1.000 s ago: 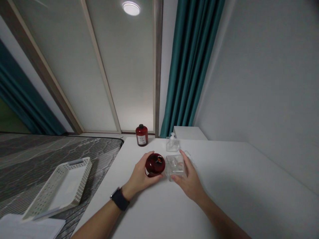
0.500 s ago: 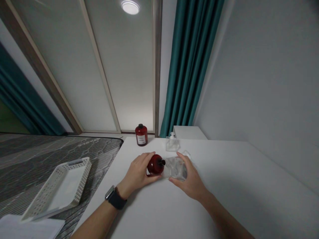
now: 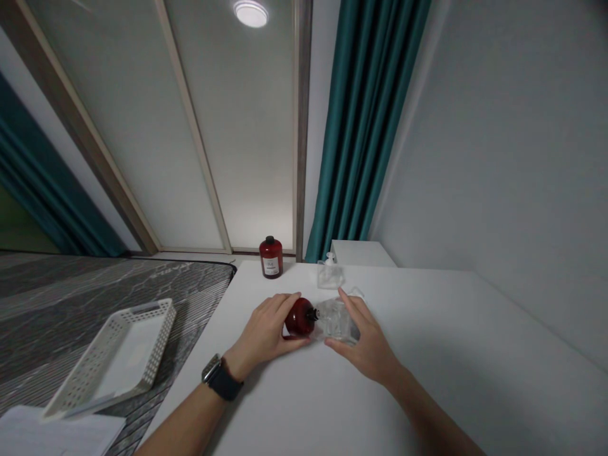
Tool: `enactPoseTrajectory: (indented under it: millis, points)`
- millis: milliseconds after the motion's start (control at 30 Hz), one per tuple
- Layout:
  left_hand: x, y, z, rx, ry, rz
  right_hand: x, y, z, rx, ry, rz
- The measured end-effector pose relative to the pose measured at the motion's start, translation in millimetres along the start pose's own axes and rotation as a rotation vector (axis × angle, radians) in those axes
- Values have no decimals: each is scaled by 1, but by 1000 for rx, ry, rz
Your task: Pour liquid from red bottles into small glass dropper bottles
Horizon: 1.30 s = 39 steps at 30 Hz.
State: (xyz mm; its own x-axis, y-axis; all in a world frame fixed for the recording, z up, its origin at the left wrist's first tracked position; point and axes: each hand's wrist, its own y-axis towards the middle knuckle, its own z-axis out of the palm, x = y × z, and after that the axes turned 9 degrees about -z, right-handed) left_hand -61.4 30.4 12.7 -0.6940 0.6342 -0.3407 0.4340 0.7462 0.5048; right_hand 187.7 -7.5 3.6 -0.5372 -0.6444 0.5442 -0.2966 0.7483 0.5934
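My left hand (image 3: 273, 326) is wrapped round a dark red bottle (image 3: 298, 318). The bottle is tilted over, and its black neck points right, up against a clear container (image 3: 334, 318). That see-through container is in the curved fingers and thumb of my right hand (image 3: 365, 339); whether neck and container touch, I cannot tell. Farther back on the white table (image 3: 294, 405) stands a second dark red bottle (image 3: 271, 258), upright, with a black cap and a white label. To its right is a clear bottle (image 3: 330, 277) with a white pump top.
On the left, lower than the tabletop, a white perforated basket (image 3: 164, 342) rests on a grey striped surface (image 3: 190, 297), with white paper (image 3: 61, 434) near it. A white box-like block (image 3: 363, 252) is beyond the table's far edge, below a teal curtain (image 3: 365, 139).
The dark red bottle in my left hand has shifted slightly right, its neck nearer the clear container. My right hand has moved very little and keeps its grip.
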Motion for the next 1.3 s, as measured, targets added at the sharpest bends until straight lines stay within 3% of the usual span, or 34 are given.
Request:
enactPoseTrajectory:
  millis: [300,600,933,1300]
  points:
    - [-1,1,-2,9,38,4,-3,-1,0,-14,2,2]
    - [-3,0,0,-8,11,-7,-2,0,-1,-25,-44,-80]
    - [-2,-2,2,-17,-10,-13,4,3,-5,4,-77,-157]
    - [-1,-3,3,-54,-42,-27,10,14,-11,74,-72,-139]
